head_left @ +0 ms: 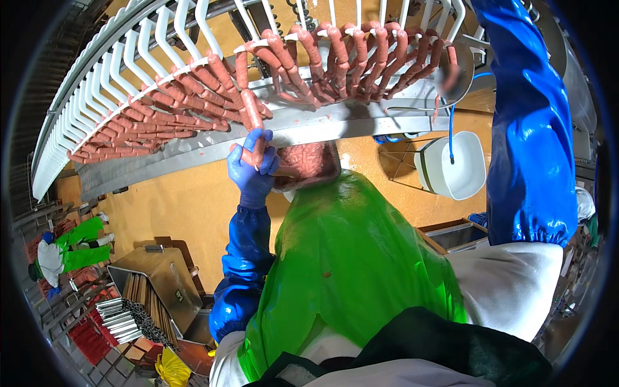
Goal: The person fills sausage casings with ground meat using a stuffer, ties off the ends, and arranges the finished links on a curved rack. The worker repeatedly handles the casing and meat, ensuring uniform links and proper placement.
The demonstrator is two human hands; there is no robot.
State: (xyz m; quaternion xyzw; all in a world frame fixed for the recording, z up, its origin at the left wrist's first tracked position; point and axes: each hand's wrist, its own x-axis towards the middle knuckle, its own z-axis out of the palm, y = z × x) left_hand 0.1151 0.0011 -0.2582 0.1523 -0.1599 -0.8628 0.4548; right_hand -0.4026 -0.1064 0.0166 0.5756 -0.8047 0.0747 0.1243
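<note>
Blue nitrile on the left hand (pixel 253 171), head view: fingers and thumb curled round a pale pink sausage link (pixel 258 153), grip narrow. Link is just below a hanging link chain (pixel 250 106), in front of the steel ledge (pixel 361 129). Right hand out of frame; its blue sleeve (pixel 532 129) runs up past the top edge, so can't tell what it holds.

White hooks (pixel 182 40) in a long row across the top, sausage strings (pixel 342 61) hung on most of them. Round metal plate (pixel 461 76) near the right end of the strings. Pink meat (pixel 309 158) just right of the left hand, beyond the green apron (pixel 348 251). White bucket (pixel 474 164) at right, blue hose (pixel 451 132) dipping into it. Co-worker (pixel 50 261) far left, well apart.
</note>
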